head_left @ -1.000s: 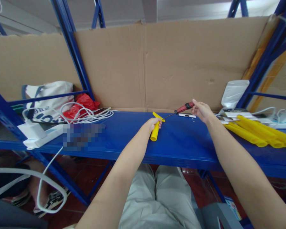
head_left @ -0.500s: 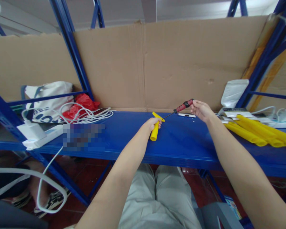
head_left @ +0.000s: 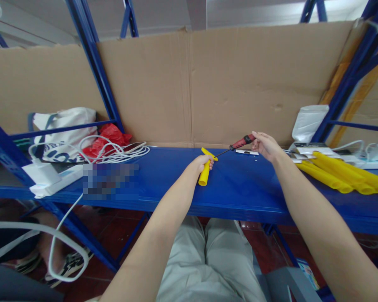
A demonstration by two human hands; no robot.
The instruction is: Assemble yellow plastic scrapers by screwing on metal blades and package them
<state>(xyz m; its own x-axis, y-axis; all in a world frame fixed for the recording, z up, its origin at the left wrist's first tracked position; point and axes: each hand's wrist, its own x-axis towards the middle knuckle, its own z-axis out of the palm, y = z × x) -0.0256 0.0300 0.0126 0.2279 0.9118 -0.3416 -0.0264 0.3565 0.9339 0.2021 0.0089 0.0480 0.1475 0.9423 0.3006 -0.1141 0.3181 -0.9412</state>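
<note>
My left hand [head_left: 206, 162] is closed around a yellow tubular handle [head_left: 203, 178] with a wider yellow head piece at its top, held just above the blue shelf. In my right hand [head_left: 266, 145], thumb and fingers pinch the end of a red and black screwdriver [head_left: 242, 142]. Its thin shaft points down and left, and the tip meets the yellow head beside my left fingers. Whether the tip sits in a screw is too small to see. A small white and black object [head_left: 247, 152] lies on the shelf under the screwdriver.
Several yellow tubes [head_left: 346, 174] lie at the right near a white pouch [head_left: 310, 121]. To the left are a white power strip [head_left: 58, 182], coiled white cable [head_left: 122, 156], a red plastic bag [head_left: 108, 136] and a white cloth bag [head_left: 66, 126]. Cardboard [head_left: 239, 84] walls off the back.
The screwdriver handle has turned a little and dipped slightly at its end, with my right fingers shifting on it. My left hand and the yellow handle stay in place.
</note>
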